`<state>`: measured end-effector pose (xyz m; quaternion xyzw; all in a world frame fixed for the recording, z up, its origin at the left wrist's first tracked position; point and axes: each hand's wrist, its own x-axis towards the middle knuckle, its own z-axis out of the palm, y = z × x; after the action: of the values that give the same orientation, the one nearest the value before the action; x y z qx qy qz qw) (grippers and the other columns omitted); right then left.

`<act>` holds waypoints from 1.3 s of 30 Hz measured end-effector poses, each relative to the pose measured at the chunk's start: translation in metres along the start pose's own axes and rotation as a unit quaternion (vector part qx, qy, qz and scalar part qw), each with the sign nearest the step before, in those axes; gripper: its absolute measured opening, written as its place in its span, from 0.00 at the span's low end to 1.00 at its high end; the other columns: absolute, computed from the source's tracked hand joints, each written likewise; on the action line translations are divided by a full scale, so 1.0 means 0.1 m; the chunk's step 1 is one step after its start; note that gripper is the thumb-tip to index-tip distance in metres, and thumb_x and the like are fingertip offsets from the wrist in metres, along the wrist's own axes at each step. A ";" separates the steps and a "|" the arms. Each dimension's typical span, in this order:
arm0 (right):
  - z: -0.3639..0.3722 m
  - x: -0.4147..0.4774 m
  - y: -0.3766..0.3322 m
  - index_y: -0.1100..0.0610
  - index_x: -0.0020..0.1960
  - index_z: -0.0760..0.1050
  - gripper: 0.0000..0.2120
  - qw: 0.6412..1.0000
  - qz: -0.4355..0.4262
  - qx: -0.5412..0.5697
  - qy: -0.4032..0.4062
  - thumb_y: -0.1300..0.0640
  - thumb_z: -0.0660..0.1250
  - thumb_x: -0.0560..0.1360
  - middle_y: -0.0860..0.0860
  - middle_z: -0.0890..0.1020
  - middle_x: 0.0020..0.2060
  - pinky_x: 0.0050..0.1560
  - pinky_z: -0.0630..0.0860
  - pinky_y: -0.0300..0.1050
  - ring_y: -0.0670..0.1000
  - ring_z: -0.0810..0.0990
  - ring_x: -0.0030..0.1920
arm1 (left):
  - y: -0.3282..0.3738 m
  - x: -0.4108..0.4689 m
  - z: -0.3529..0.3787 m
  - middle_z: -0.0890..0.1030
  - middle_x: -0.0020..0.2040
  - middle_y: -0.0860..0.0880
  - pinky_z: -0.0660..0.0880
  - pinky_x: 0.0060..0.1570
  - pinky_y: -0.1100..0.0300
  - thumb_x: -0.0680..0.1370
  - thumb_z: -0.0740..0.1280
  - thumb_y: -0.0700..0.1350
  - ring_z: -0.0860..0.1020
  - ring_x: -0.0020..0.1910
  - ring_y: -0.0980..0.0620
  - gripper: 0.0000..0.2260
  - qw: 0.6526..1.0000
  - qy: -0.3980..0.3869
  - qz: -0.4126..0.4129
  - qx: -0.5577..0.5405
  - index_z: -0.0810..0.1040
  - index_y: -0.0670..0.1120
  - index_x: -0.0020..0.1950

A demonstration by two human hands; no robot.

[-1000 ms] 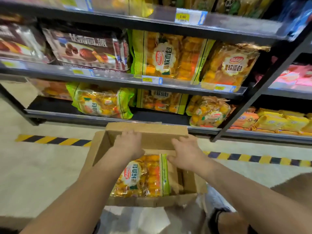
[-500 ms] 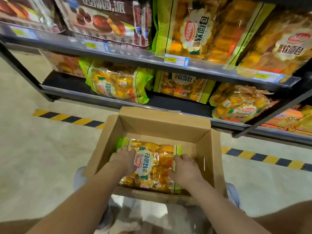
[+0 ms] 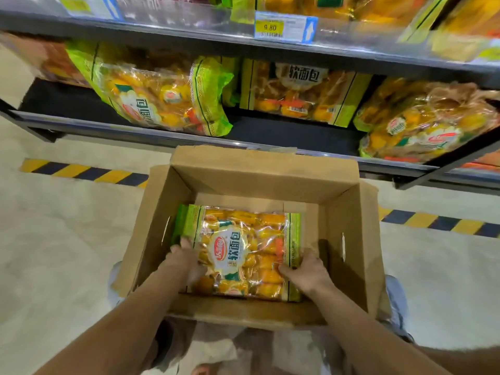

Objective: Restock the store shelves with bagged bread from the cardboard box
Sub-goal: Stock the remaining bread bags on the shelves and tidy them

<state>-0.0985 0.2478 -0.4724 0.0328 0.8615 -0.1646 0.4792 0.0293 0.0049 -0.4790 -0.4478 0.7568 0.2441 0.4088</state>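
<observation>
Cardboard walls frame the work: the cardboard box sits open on the floor just near of the bottom shelf, and one bag of bread lies flat on its base, label up, closer to the left wall than the right. Both hands are down inside the box. The left hand holds the bag's near-left edge with its fingers curled over the plastic, and the right hand holds the near-right edge, fingers bent down along the green side strip. Whether either thumb has slipped underneath cannot be told. This looks like the pick-up step, with the bag gripped but not yet lifted clear. The next move likely calls for raising it level past the far flap, then carrying it forward to the shelf. There, a dark gap shows between the left shelf bag and the middle shelf bag. Soft, slippery packaging may sag or slide, so an even hold on both sides would help.
</observation>
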 end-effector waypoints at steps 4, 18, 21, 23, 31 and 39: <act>0.11 0.31 0.14 0.50 0.81 0.55 0.61 0.990 0.029 0.121 -0.065 0.26 0.76 0.57 0.54 0.69 0.76 0.73 0.69 0.59 0.59 0.70 0.74 | -0.09 0.23 0.11 0.66 0.77 0.39 0.69 0.73 0.47 0.71 0.78 0.55 0.68 0.75 0.39 0.53 0.988 -0.053 -0.020 -0.144 0.47 0.41 0.83; 0.06 0.34 0.34 0.54 0.76 0.66 0.40 0.963 0.013 0.264 -0.052 0.44 0.79 0.70 0.55 0.76 0.70 0.70 0.70 0.55 0.58 0.74 0.70 | -0.08 0.17 0.28 0.78 0.72 0.48 0.66 0.74 0.46 0.66 0.76 0.69 0.74 0.72 0.44 0.42 0.930 -0.140 -0.009 -0.341 0.73 0.49 0.74; 0.05 0.22 0.36 0.50 0.72 0.70 0.44 0.956 -0.011 0.289 -0.036 0.39 0.82 0.62 0.53 0.80 0.65 0.68 0.74 0.55 0.57 0.78 0.66 | -0.21 0.36 0.54 0.82 0.65 0.50 0.71 0.71 0.43 0.48 0.81 0.73 0.80 0.65 0.46 0.54 0.915 -0.129 0.007 -0.381 0.75 0.52 0.71; 0.02 0.18 0.39 0.47 0.68 0.72 0.42 0.948 -0.032 0.315 -0.033 0.39 0.84 0.59 0.51 0.81 0.62 0.67 0.76 0.58 0.55 0.80 0.63 | -0.17 0.25 0.52 0.83 0.63 0.49 0.72 0.70 0.41 0.57 0.82 0.67 0.80 0.64 0.45 0.45 0.908 -0.102 0.006 -0.405 0.76 0.52 0.70; -0.29 -0.23 0.43 0.45 0.71 0.67 0.37 0.948 -0.099 0.302 -0.013 0.52 0.82 0.68 0.46 0.81 0.60 0.63 0.77 0.53 0.49 0.80 0.62 | 0.06 -0.42 0.14 0.82 0.58 0.48 0.75 0.65 0.42 0.76 0.77 0.43 0.80 0.59 0.45 0.22 0.867 0.001 0.095 -0.489 0.75 0.51 0.67; -0.64 -0.81 0.47 0.37 0.69 0.68 0.32 0.920 -0.191 0.332 0.087 0.49 0.79 0.70 0.43 0.80 0.63 0.66 0.75 0.56 0.49 0.77 0.64 | 0.25 -0.94 -0.31 0.84 0.57 0.47 0.79 0.60 0.44 0.77 0.76 0.46 0.83 0.58 0.46 0.13 0.855 0.029 0.205 -0.476 0.78 0.51 0.59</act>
<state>-0.0965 0.3200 -0.3851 0.0394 0.7855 -0.5262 0.3232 0.0199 0.0390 -0.3830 -0.4297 0.6342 0.6396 0.0642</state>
